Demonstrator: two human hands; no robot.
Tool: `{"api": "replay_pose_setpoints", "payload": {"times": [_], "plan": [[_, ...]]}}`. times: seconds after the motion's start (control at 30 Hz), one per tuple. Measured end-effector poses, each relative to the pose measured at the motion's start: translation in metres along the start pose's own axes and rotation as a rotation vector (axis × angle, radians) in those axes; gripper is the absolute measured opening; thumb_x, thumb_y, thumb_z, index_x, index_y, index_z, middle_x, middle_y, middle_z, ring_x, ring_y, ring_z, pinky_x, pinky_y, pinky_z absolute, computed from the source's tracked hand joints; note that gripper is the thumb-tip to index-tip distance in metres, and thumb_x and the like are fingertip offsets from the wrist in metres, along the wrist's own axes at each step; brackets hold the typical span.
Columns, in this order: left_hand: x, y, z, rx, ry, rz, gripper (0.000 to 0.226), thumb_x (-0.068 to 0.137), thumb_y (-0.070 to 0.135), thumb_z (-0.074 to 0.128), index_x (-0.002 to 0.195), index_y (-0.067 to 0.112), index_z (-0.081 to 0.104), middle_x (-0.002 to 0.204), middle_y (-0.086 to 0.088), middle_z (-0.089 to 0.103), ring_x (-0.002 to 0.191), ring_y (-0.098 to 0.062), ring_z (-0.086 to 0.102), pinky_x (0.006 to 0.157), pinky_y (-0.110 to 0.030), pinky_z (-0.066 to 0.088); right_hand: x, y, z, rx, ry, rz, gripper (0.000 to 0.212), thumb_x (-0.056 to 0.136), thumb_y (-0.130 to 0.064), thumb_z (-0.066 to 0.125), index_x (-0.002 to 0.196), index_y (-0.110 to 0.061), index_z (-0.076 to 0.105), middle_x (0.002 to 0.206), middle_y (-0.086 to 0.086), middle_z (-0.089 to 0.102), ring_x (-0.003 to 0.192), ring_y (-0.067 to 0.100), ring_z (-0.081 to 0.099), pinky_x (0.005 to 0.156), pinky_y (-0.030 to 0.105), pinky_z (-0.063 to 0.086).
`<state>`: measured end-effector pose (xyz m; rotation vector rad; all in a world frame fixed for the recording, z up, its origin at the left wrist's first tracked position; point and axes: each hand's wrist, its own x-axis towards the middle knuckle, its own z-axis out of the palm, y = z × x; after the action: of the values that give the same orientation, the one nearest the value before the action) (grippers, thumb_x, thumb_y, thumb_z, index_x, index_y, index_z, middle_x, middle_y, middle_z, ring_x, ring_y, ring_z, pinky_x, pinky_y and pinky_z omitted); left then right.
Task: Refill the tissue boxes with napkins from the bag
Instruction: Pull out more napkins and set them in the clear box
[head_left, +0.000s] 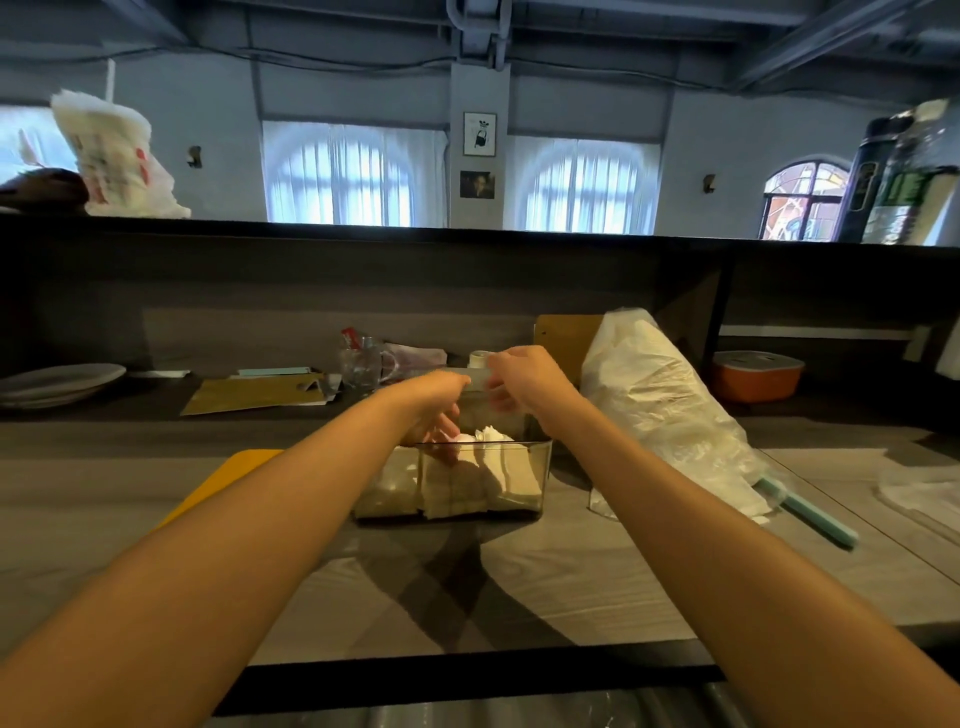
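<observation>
Reaching forward over the grey wooden counter (571, 582), both bare arms meet above a clear tinted tissue box (457, 480) standing near its middle. The left hand (436, 402) dips into the box's open top, fingers curled, apparently pinching the white napkins (491, 441) that stick up inside. The right hand (524, 376) pinches the box's raised far edge or lid; blur hides which. Just right of the box leans the plastic bag (670, 410) of napkins, a teal clip (805, 512) at its foot. A yellow board (228, 478) lies left.
</observation>
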<state>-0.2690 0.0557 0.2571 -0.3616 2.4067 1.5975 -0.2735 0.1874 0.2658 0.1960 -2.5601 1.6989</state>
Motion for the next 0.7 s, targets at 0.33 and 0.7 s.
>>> {"api": "replay_pose_setpoints", "payload": {"times": [0.33, 0.7], "plan": [[-0.01, -0.004, -0.01, -0.147, -0.087, -0.119, 0.077, 0.101, 0.062, 0.027, 0.145, 0.0, 0.035, 0.113, -0.028, 0.056, 0.091, -0.036, 0.068, 0.067, -0.038, 0.063, 0.017, 0.005, 0.021, -0.238, -0.366, 0.463, 0.047, 0.101, -0.039, 0.045, 0.132, -0.005, 0.052, 0.112, 0.023, 0.065, 0.094, 0.035, 0.068, 0.074, 0.046, 0.061], [-0.011, 0.001, 0.001, -0.072, 0.071, 0.071, 0.075, 0.103, 0.06, 0.014, 0.149, 0.005, 0.036, 0.132, -0.024, 0.057, 0.114, -0.038, 0.061, 0.111, -0.051, 0.039, 0.008, -0.013, 0.002, -0.005, -0.24, 0.46, 0.051, 0.101, -0.052, 0.041, 0.127, -0.008, 0.044, 0.12, 0.024, 0.058, 0.102, 0.041, 0.061, 0.088, 0.053, 0.056]]}}
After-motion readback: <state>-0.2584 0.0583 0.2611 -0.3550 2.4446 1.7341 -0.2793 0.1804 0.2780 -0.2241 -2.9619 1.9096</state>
